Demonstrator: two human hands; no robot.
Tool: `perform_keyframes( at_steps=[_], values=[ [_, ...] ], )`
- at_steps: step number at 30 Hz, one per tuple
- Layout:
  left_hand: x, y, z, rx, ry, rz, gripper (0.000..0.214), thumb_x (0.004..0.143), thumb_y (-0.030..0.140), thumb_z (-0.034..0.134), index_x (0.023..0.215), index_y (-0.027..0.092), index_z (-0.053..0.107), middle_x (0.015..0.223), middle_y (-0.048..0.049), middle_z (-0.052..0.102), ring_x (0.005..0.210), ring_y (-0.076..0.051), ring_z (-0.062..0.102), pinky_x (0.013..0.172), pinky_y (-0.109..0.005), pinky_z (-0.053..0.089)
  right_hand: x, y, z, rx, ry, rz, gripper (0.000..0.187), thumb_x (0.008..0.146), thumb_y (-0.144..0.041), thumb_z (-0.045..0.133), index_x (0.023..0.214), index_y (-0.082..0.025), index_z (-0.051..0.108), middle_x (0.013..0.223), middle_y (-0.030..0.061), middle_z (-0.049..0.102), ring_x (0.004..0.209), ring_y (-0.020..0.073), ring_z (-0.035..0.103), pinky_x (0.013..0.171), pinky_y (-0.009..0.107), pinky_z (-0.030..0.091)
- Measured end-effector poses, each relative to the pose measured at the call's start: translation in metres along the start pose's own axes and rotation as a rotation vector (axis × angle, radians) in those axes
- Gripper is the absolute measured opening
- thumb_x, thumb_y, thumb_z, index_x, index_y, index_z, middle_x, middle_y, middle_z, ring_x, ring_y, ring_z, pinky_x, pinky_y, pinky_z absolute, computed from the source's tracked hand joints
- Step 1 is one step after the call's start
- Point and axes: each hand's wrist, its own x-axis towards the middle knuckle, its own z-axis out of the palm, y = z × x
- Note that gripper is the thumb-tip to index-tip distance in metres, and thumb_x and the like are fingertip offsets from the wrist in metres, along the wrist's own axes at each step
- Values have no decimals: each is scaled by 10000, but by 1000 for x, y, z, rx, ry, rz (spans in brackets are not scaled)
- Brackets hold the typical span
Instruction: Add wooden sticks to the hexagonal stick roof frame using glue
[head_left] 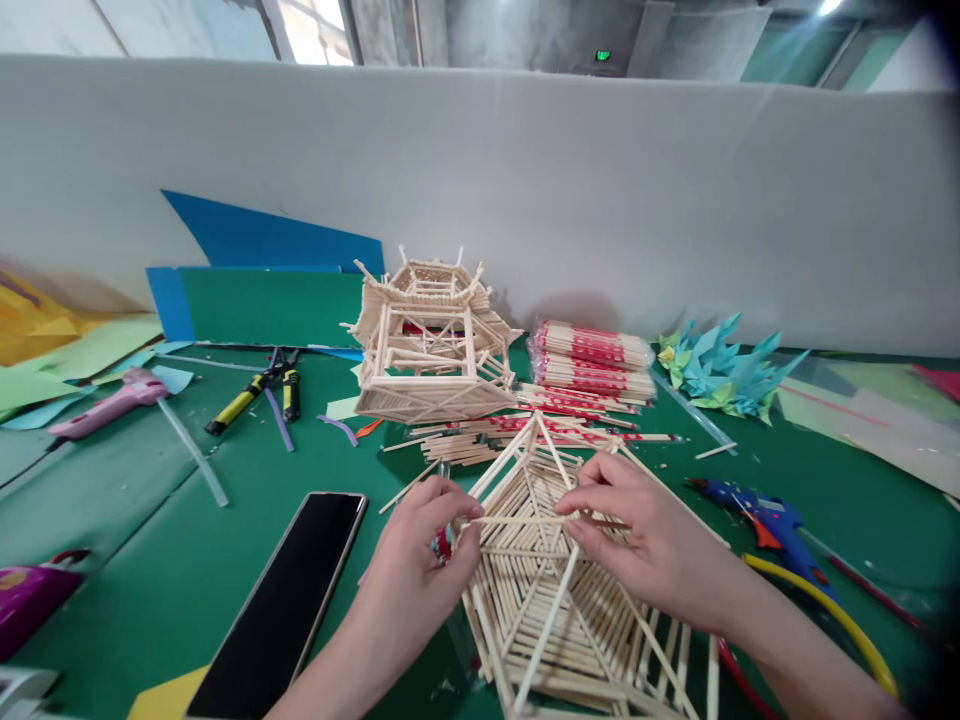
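A thin wooden stick [517,520] spans level between my two hands, above a framework of wooden sticks [536,640]. My left hand [431,555] pinches its left end between thumb and fingers. Farther along the same stick, my right hand [626,520] has thumb and fingertips closed on it, close to a slanting strut of the framework. The framework's slats run in angled rings beneath my hands, and its lower edge leaves the view. Behind it stands a finished-looking tiered stick pavilion [431,340].
Bundled sticks in plastic [592,360] lie behind, with loose sticks [465,447] before them. A blue glue gun [772,520] is at right, near folded blue paper [724,365]. A phone [289,600], cutting pliers [259,390] and a pink glue gun [112,405] lie at left.
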Motion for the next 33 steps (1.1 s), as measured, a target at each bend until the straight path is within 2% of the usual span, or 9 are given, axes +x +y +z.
perform_keyframes(
  at_steps=[5, 16, 20, 23, 33],
  values=[
    [3, 1, 0, 10, 18, 2, 128, 783, 185, 424, 769, 189, 551, 831, -45, 546, 798, -179, 550, 684, -274, 441, -6, 4, 0, 19, 30, 8, 186, 816, -164, 482, 938, -219, 611, 869, 39, 471, 839, 166, 472, 750, 338, 409],
    [3, 0, -2, 83, -28, 35, 168, 802, 202, 397, 779, 177, 561, 824, -53, 544, 770, -187, 552, 671, -301, 446, -6, 3, 0, 13, 20, 5, 229, 793, -134, 499, 996, -201, 583, 909, 39, 465, 868, 156, 467, 777, 324, 398],
    [4, 3, -3, 85, -21, 33, 160, 796, 190, 396, 772, 174, 554, 822, -54, 544, 786, -191, 550, 686, -307, 444, 1, -1, -1, -40, 8, -9, 149, 823, -148, 477, 865, -197, 612, 834, 25, 473, 810, 150, 464, 716, 313, 387],
    [4, 3, -3, 91, -29, 33, 146, 785, 174, 403, 769, 172, 549, 827, -53, 543, 805, -195, 547, 713, -315, 440, 5, -3, -1, -60, -37, 2, 164, 834, -148, 469, 770, -202, 609, 794, 12, 474, 781, 144, 463, 684, 303, 375],
    [3, 5, -4, 117, -51, 1, 140, 778, 154, 418, 746, 178, 552, 841, -47, 514, 820, -197, 516, 735, -336, 410, 5, -8, 0, -49, -44, 38, 220, 858, -156, 436, 685, -190, 568, 758, 11, 464, 750, 145, 463, 668, 294, 378]
  ],
)
